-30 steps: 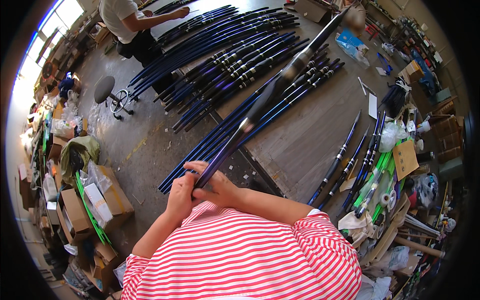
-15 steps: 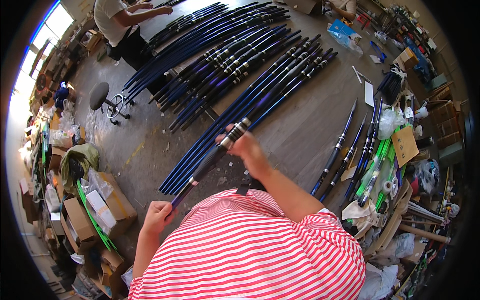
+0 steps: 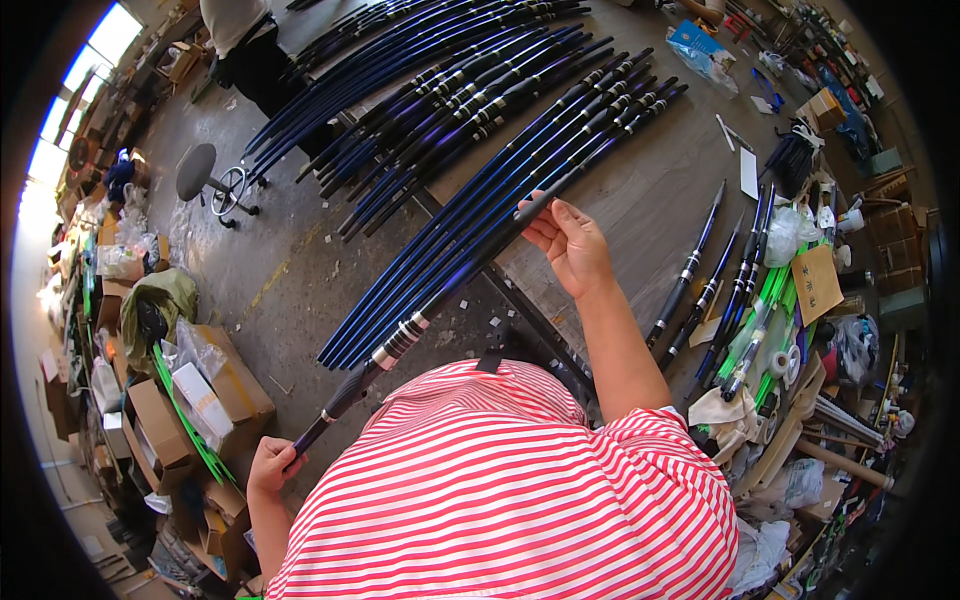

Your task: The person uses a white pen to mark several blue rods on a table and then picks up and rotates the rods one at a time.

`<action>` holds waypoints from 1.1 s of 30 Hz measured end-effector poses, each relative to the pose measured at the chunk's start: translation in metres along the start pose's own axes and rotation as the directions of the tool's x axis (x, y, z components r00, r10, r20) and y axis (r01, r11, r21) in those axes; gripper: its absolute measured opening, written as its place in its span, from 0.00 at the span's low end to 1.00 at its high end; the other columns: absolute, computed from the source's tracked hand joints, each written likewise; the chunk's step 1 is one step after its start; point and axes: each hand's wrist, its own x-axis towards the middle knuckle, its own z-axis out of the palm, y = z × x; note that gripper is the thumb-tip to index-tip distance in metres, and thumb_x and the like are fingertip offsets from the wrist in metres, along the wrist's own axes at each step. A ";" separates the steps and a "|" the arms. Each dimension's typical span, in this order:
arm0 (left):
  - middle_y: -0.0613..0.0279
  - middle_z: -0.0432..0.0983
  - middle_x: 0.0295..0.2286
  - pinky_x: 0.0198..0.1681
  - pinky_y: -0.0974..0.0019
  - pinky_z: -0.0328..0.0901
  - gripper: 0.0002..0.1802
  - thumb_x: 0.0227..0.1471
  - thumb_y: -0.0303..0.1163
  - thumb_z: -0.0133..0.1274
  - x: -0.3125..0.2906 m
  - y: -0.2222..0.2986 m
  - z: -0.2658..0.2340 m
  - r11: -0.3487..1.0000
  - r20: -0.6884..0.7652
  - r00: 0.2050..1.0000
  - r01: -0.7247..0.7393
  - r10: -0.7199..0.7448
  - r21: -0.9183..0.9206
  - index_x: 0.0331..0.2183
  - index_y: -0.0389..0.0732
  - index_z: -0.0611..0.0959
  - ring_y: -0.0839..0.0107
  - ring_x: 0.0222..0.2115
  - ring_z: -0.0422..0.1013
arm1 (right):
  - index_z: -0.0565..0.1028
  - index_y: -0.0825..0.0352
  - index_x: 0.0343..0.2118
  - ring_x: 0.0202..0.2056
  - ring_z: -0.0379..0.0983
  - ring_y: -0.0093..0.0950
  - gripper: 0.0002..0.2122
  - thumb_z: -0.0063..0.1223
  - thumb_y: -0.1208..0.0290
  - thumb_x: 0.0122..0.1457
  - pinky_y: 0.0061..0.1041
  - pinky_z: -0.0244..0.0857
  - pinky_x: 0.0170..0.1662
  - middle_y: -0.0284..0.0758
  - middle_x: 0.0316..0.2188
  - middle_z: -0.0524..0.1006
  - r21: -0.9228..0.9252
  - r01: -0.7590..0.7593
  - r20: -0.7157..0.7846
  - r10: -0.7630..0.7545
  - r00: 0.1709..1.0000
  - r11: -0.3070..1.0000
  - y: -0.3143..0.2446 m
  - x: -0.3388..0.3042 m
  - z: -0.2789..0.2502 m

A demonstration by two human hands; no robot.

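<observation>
A dark fishing rod [image 3: 401, 341] with a band of silver rings slants across the front of my body. My left hand [image 3: 271, 465] is closed round its lower end, low at the left. Toward the other end, my right hand [image 3: 570, 247] pinches the dark shaft between thumb and fingers. Behind the held rod, a row of blue and black rods [image 3: 490, 178] lies over the edge of the grey table [image 3: 640, 170]. Part of that row is hidden by the held rod.
More rods [image 3: 450, 100] lie in bundles farther back. A few separate rods [image 3: 690, 270] and green rods [image 3: 765, 310] lie at the right. Cardboard boxes [image 3: 235, 375] crowd the left floor near a stool [image 3: 197, 172]. A person [image 3: 245, 50] stands at the far left.
The rod has shifted down and left, its silver rings now nearer my body. My left hand moved lower left, while my right hand went from the rings up to the dark shaft.
</observation>
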 end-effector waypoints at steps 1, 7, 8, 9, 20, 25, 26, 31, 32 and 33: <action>0.68 0.61 0.06 0.10 0.77 0.43 0.28 0.42 0.51 0.54 -0.002 -0.001 -0.001 1.000 -0.007 1.000 0.005 -0.005 -0.012 0.17 0.30 0.77 0.83 0.06 0.52 | 0.70 0.72 0.40 0.39 0.72 0.32 0.12 0.41 0.70 0.58 0.31 0.66 0.45 0.43 0.37 0.74 0.004 -0.004 0.014 0.004 1.000 1.000 0.001 -0.001 0.000; 0.68 0.61 0.06 0.10 0.77 0.43 0.28 0.40 0.51 0.55 -0.010 -0.006 -0.007 0.999 0.009 1.000 0.013 -0.013 -0.050 0.17 0.29 0.78 0.83 0.06 0.52 | 0.71 0.72 0.37 0.39 0.72 0.33 0.09 0.45 0.74 0.56 0.31 0.67 0.44 0.43 0.35 0.74 -0.052 0.003 0.073 0.001 0.997 0.999 0.004 -0.004 -0.001; 0.68 0.61 0.06 0.10 0.77 0.43 0.28 0.40 0.51 0.55 -0.010 -0.007 -0.008 0.998 0.013 1.000 0.016 -0.015 -0.056 0.17 0.29 0.78 0.83 0.06 0.52 | 0.72 0.72 0.37 0.38 0.72 0.33 0.09 0.45 0.75 0.55 0.31 0.67 0.44 0.43 0.35 0.74 -0.052 0.010 0.076 -0.006 0.997 0.999 0.004 -0.004 -0.001; 0.68 0.61 0.06 0.10 0.77 0.43 0.28 0.40 0.51 0.55 -0.012 -0.008 -0.011 0.999 0.012 1.000 0.012 -0.012 -0.045 0.17 0.29 0.78 0.83 0.06 0.52 | 0.72 0.72 0.36 0.37 0.73 0.33 0.08 0.46 0.75 0.55 0.31 0.67 0.44 0.43 0.34 0.74 -0.053 0.018 0.077 -0.014 0.997 0.998 0.005 -0.004 -0.001; 0.69 0.61 0.07 0.10 0.77 0.42 0.29 0.38 0.51 0.57 -0.035 -0.012 -0.036 0.998 0.018 0.999 0.039 -0.038 -0.042 0.18 0.29 0.79 0.84 0.06 0.52 | 0.73 0.70 0.32 0.36 0.73 0.33 0.07 0.48 0.71 0.54 0.29 0.68 0.42 0.42 0.32 0.75 -0.006 0.173 -0.056 -0.173 0.983 0.985 -0.018 0.008 -0.024; 0.69 0.62 0.07 0.10 0.77 0.42 0.28 0.38 0.50 0.57 -0.035 -0.007 -0.036 0.998 0.028 0.999 0.046 -0.045 -0.037 0.19 0.29 0.79 0.84 0.06 0.52 | 0.72 0.69 0.30 0.34 0.74 0.32 0.08 0.50 0.69 0.53 0.27 0.69 0.40 0.41 0.32 0.75 -0.003 0.152 -0.064 -0.152 0.986 0.988 -0.018 0.009 -0.025; 0.68 0.62 0.07 0.10 0.77 0.42 0.28 0.39 0.50 0.57 -0.035 -0.009 -0.037 0.998 0.029 0.999 0.045 -0.044 -0.039 0.19 0.29 0.79 0.84 0.06 0.52 | 0.71 0.69 0.30 0.34 0.74 0.31 0.08 0.51 0.69 0.53 0.27 0.69 0.40 0.41 0.31 0.75 -0.006 0.149 -0.066 -0.149 0.987 0.989 -0.018 0.009 -0.025; 0.68 0.61 0.06 0.10 0.77 0.42 0.27 0.39 0.50 0.57 -0.034 -0.013 -0.040 0.998 0.022 0.999 0.036 -0.035 -0.049 0.19 0.29 0.79 0.83 0.06 0.52 | 0.71 0.68 0.29 0.33 0.74 0.31 0.09 0.52 0.67 0.52 0.27 0.70 0.39 0.40 0.30 0.75 -0.018 0.150 -0.080 -0.151 0.985 0.989 -0.016 0.010 -0.025; 0.68 0.61 0.06 0.10 0.76 0.42 0.28 0.39 0.50 0.57 -0.034 -0.013 -0.040 0.998 0.018 0.999 0.033 -0.032 -0.052 0.19 0.29 0.79 0.83 0.06 0.52 | 0.70 0.68 0.30 0.32 0.74 0.31 0.10 0.52 0.66 0.52 0.26 0.70 0.38 0.40 0.30 0.75 -0.028 0.151 -0.083 -0.153 0.985 0.988 -0.015 0.010 -0.027; 0.68 0.61 0.06 0.10 0.76 0.42 0.28 0.38 0.50 0.57 -0.034 -0.013 -0.040 0.998 0.014 0.999 0.030 -0.030 -0.054 0.19 0.29 0.79 0.83 0.06 0.52 | 0.70 0.68 0.30 0.32 0.74 0.32 0.10 0.52 0.65 0.52 0.26 0.70 0.38 0.41 0.30 0.75 -0.038 0.152 -0.085 -0.155 0.984 0.988 -0.015 0.010 -0.028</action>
